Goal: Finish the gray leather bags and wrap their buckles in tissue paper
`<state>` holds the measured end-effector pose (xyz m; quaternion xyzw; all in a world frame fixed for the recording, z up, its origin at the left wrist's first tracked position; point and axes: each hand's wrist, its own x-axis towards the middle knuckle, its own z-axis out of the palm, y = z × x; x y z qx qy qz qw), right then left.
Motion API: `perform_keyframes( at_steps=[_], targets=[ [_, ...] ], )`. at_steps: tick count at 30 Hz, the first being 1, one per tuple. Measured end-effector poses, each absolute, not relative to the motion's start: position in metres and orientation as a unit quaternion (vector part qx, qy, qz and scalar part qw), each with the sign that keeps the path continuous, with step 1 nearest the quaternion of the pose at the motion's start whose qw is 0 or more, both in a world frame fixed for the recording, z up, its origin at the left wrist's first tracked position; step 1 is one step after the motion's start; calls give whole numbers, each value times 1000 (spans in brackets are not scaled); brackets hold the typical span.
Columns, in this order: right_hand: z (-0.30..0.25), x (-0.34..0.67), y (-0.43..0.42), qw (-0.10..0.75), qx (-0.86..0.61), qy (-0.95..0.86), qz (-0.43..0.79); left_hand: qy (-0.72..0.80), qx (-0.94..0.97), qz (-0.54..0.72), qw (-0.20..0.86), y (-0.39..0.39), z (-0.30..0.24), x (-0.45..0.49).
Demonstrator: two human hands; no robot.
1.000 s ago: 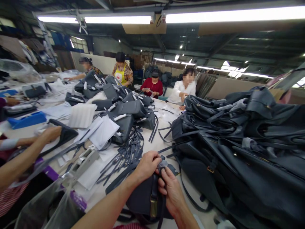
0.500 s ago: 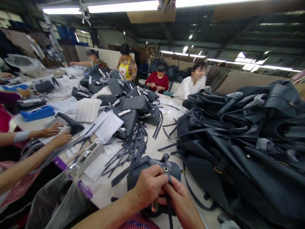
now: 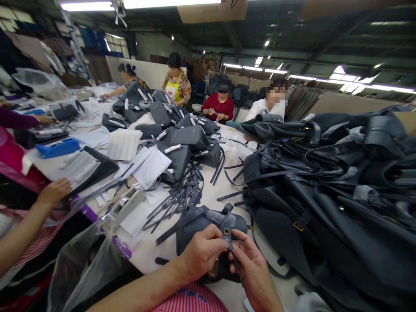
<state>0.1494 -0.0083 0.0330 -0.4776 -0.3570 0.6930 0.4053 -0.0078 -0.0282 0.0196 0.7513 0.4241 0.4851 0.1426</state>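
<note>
A dark blue-grey handbag lies on the table right in front of me, partly covered by my hands. My left hand pinches a short leather strap with a gold-coloured ring on it, at the bag's top. Close beside it, my right hand has its fingers curled round the thin dark end of a strap that hangs down over the palm. Below my left hand a gold-coloured metal piece shows on the bag's front. Clear wrapping covers part of the bag's top.
To the right rises a large heap of dark bags. Loose buckled straps lie beyond my bag, with finished-looking bags piled behind. A tape dispenser stands left, near a co-worker's hand. Several people sit or stand around the table.
My right hand has turned, its palm now showing more, and the strap end has swung with it. My left hand stays at the strap. The co-worker's hands at left have drawn back from a bag.
</note>
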Motion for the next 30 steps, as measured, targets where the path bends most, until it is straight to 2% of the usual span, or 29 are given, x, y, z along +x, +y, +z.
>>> perform_keyframes(
  at_steps=[2,9,16,18,22,24,27,30],
  targets=[
    [31,148,-8,426,-479,-343,686,417,763,480,119,-29,19,-7],
    [33,143,-7,402,-473,-333,710,403,764,487,128,-30,19,-7],
    [28,139,-7,381,-498,-394,672,446,609,581,306,-29,20,-5],
    [28,137,-8,382,-504,-405,661,468,597,567,322,-28,22,-3],
    [28,135,-6,383,-513,-406,652,472,616,561,286,-27,27,-5],
    [27,136,-4,386,-506,-398,661,437,625,555,332,-28,29,-8],
    [24,139,-2,392,-491,-390,673,325,705,480,408,-30,30,-13],
    [20,142,-1,399,-485,-385,676,296,773,408,386,-32,32,-17]
  ],
)
